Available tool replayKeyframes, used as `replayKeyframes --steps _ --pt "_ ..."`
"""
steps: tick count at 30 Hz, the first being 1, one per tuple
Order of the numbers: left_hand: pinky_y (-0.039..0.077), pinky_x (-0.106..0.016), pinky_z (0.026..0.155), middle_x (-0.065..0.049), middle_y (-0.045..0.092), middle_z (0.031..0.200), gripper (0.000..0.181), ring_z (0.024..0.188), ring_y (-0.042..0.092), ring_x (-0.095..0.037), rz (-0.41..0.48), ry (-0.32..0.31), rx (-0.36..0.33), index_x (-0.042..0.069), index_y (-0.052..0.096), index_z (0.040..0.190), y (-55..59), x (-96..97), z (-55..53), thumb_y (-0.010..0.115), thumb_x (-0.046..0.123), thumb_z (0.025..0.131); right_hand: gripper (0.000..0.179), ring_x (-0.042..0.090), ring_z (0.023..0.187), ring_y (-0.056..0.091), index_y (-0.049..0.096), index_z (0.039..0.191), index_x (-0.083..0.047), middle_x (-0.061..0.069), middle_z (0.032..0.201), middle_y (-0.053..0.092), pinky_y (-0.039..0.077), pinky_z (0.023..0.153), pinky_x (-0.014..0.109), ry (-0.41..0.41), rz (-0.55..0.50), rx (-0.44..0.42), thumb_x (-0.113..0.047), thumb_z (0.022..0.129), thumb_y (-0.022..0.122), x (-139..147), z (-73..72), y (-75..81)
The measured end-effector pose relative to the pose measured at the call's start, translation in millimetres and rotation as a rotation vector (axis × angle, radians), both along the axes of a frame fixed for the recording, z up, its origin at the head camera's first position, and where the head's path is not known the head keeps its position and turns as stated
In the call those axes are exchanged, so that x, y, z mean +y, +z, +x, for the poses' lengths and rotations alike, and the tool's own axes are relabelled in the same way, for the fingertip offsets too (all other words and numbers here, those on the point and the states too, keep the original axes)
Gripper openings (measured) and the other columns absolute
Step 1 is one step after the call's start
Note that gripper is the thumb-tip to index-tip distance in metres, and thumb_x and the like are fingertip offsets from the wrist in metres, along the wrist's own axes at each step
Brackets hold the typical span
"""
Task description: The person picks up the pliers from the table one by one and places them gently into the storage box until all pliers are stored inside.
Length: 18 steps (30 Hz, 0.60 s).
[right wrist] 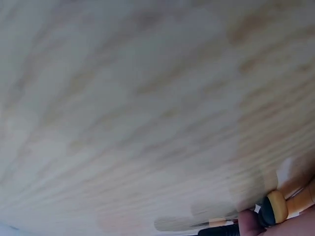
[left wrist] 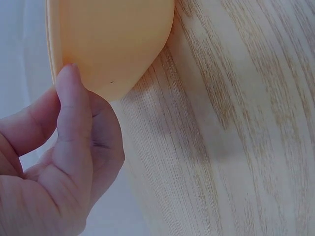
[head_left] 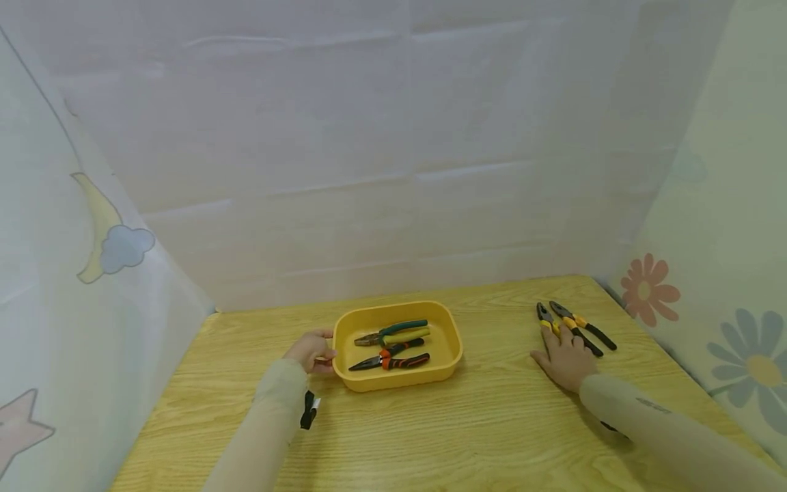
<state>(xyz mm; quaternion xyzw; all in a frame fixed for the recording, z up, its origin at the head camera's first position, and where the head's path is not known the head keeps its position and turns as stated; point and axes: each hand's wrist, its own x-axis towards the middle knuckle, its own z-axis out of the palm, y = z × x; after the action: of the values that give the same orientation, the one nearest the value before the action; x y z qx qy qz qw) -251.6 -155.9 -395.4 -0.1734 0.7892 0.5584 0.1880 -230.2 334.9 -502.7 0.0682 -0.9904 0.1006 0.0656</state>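
Observation:
My left hand [head_left: 312,352] grips the left rim of a yellow plastic tray [head_left: 455,335], thumb and fingers pinching its edge in the left wrist view. Two pairs of pliers lie inside: combination pliers [head_left: 402,335] with green and yellow handles, and long-nose pliers [head_left: 402,359] with black-and-orange handles. At the right, my right hand [head_left: 568,361] rests over pliers with yellow handles [head_left: 544,314], its fingers extended across them and covering much of the grips. A second pair of pliers [head_left: 561,309] with black-and-yellow handles lies just beside its fingers.
A wood-grain table [head_left: 467,437] carries everything. Behind it hangs a pale sheet [head_left: 393,205], with printed cloth walls at the left [head_left: 37,307] and right [head_left: 725,273]. A small black strap [head_left: 309,410] hangs by the left wrist.

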Motion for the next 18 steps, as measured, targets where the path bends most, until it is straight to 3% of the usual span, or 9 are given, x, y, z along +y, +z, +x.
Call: replayKeyframes --steps 8,18 --pt "0.053 -0.025 0.056 -0.025 0.049 0.116 0.053 0.07 0.051 -0.022 0.005 -0.008 0.007 -0.001 0.039 0.145 -0.2 -2.0 -0.5 0.05 -0.011 0.094 0.047 0.063 0.107 0.038 0.04 0.14 0.009 0.044 0.134 0.03 0.04 0.075 0.067 -0.017 -0.001 0.056 -0.015 0.1 0.045 -4.7 -2.3 -0.5" --pt "0.054 -0.026 0.058 -0.024 0.05 0.111 0.051 0.071 0.053 -0.023 0.012 -0.021 0.019 -0.002 0.04 0.144 -2.2 -1.7 -1.1 0.05 -0.01 0.094 0.043 0.054 0.087 0.05 0.054 0.131 0.007 0.041 0.123 0.044 0.047 0.052 0.055 -0.039 0.037 0.148 -0.013 0.092 0.054 -8.1 -4.4 4.3"
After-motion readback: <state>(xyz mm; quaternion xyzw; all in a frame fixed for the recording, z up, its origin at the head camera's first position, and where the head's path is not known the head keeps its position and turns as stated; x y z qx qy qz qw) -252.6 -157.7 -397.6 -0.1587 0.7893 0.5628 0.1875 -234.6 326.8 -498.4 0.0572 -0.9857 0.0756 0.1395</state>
